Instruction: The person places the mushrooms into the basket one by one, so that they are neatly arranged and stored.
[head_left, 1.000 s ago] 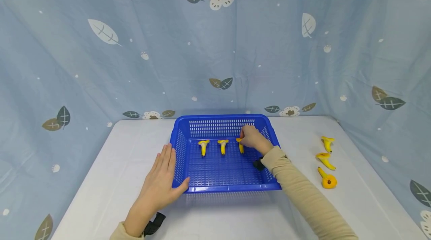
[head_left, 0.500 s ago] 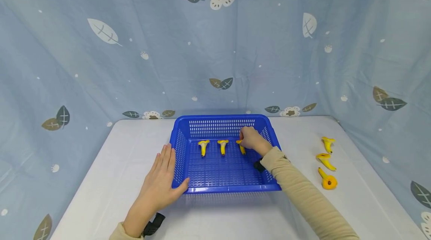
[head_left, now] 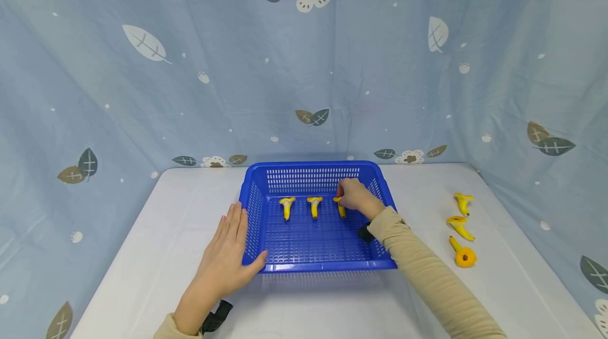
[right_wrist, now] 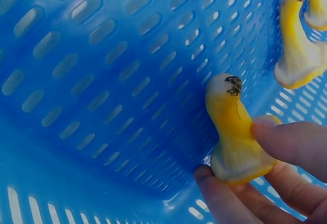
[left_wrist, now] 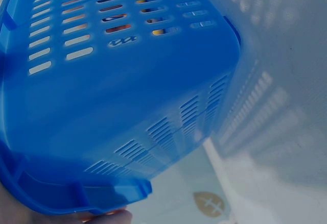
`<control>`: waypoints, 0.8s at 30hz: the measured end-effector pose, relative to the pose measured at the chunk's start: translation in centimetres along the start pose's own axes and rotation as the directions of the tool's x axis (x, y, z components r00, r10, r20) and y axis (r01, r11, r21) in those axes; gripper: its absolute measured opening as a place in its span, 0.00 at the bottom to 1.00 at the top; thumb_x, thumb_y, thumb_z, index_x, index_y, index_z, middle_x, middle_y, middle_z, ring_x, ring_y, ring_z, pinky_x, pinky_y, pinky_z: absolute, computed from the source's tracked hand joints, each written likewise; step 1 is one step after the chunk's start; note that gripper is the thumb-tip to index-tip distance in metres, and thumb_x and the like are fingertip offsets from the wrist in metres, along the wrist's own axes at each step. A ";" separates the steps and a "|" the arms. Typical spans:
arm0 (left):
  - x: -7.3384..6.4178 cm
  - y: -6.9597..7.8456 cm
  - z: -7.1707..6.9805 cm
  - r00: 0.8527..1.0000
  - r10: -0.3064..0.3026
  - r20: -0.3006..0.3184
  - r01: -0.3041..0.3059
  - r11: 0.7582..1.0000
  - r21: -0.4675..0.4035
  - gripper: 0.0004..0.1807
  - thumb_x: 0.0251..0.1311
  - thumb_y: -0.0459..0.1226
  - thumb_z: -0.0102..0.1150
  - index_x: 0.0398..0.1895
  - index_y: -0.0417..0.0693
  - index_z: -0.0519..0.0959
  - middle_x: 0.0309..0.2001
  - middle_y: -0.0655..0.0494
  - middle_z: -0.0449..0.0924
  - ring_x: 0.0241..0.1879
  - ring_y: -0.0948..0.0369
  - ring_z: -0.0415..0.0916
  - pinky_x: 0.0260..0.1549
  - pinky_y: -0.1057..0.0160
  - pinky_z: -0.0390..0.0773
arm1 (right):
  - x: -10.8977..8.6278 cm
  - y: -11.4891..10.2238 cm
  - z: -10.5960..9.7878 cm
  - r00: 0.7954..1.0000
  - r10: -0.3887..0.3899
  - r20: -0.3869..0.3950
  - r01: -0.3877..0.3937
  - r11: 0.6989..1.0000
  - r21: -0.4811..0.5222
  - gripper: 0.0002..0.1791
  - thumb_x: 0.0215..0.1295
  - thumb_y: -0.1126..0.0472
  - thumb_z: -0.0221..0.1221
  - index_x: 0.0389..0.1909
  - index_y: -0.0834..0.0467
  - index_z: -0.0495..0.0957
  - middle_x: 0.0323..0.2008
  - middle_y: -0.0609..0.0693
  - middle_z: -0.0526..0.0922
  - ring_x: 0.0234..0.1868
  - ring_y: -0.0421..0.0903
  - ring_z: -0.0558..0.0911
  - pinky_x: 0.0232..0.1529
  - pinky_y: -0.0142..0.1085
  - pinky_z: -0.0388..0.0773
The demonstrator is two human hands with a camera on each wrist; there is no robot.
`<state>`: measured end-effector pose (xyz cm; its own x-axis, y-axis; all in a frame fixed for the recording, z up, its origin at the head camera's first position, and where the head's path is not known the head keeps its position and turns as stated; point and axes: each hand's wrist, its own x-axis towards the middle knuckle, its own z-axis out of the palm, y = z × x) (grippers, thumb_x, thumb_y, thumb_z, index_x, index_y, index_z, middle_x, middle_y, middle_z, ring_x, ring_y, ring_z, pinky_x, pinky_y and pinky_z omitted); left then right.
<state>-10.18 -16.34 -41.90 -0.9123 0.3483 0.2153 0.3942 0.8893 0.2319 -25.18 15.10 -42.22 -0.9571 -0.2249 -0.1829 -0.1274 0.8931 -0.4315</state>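
My right hand (head_left: 357, 197) reaches into the blue plastic basket (head_left: 313, 266) and pinches a yellow chanterelle mushroom (right_wrist: 232, 132) by its cap end. In the right wrist view the thumb and fingers sit around its pale flared cap, and the dark-tipped stem points away from them. Two similar mushrooms, a left one (head_left: 287, 208) and a middle one (head_left: 314, 207), lie to its left in a row on the basket floor. My left hand (head_left: 227, 257) lies against the basket's left side, fingers straight along the rim and thumb over the front corner.
Outside the basket to the right, three more chanterelles lie in a column: a far one (head_left: 463, 204), a middle one (head_left: 459, 228) and a near one (head_left: 464, 256). A white-covered table (head_left: 176, 212) carries everything. Behind it hangs a blue leaf-patterned curtain (head_left: 228, 91).
The stem of the pinched mushroom has swung slightly to the right within the basket. The left hand and the basket have stayed in place.
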 end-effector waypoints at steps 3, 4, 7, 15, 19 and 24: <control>0.0 0.0 0.0 1.000 0.012 -0.026 -0.012 1.000 0.006 0.54 0.59 0.56 0.59 0.74 0.25 0.49 0.77 0.31 0.40 0.76 0.39 0.39 0.74 0.46 0.45 | 0.0 0.0 0.0 1.000 -0.001 0.005 0.001 1.000 -0.001 0.07 0.54 0.72 0.65 0.35 0.65 0.80 0.32 0.54 0.81 0.31 0.49 0.79 0.30 0.39 0.77; 0.0 0.0 0.0 0.999 0.016 -0.036 -0.016 1.000 0.008 0.54 0.59 0.56 0.59 0.74 0.25 0.50 0.76 0.31 0.41 0.76 0.39 0.40 0.74 0.46 0.45 | 0.0 0.0 0.0 1.000 0.004 0.009 -0.004 1.000 0.005 0.07 0.55 0.71 0.65 0.36 0.65 0.80 0.33 0.55 0.81 0.31 0.49 0.79 0.31 0.39 0.77; -0.1 0.0 0.1 0.999 0.020 -0.046 -0.020 1.000 0.009 0.54 0.59 0.55 0.60 0.74 0.25 0.50 0.76 0.30 0.42 0.76 0.38 0.42 0.74 0.46 0.46 | 0.0 -0.1 -0.1 1.000 0.013 0.017 -0.013 1.000 0.015 0.08 0.56 0.70 0.66 0.37 0.65 0.80 0.35 0.55 0.82 0.32 0.49 0.79 0.31 0.40 0.77; 0.0 0.0 0.0 1.000 0.004 -0.009 -0.003 1.000 0.007 0.54 0.60 0.57 0.58 0.74 0.26 0.49 0.77 0.31 0.40 0.76 0.40 0.38 0.74 0.45 0.45 | -0.1 -0.1 -0.4 1.000 -0.015 0.023 0.014 0.999 0.034 0.13 0.57 0.62 0.70 0.40 0.64 0.80 0.37 0.55 0.82 0.33 0.48 0.80 0.34 0.40 0.79; 0.0 0.0 0.1 1.000 0.003 -0.003 -0.003 1.000 0.009 0.54 0.60 0.57 0.58 0.75 0.26 0.48 0.77 0.32 0.39 0.76 0.40 0.38 0.74 0.46 0.44 | -0.4 -0.2 -1.0 0.999 -0.033 0.015 0.031 0.996 0.080 0.15 0.58 0.61 0.70 0.41 0.64 0.80 0.40 0.57 0.82 0.37 0.50 0.80 0.39 0.43 0.80; -0.1 -0.2 0.2 0.999 0.020 -0.031 -0.020 1.000 0.020 0.54 0.60 0.56 0.59 0.74 0.25 0.49 0.76 0.30 0.42 0.76 0.39 0.40 0.74 0.46 0.45 | -1.0 -0.3 -1.8 0.999 -0.043 -0.013 0.045 0.992 0.121 0.16 0.59 0.58 0.69 0.44 0.63 0.80 0.44 0.58 0.82 0.44 0.54 0.80 0.46 0.48 0.80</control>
<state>-10.20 -16.48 -42.15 -0.9002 0.3570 0.2494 0.4099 0.8880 0.2083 -24.71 15.76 -40.30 -0.9538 -0.2586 -0.1529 -0.1377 0.8286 -0.5426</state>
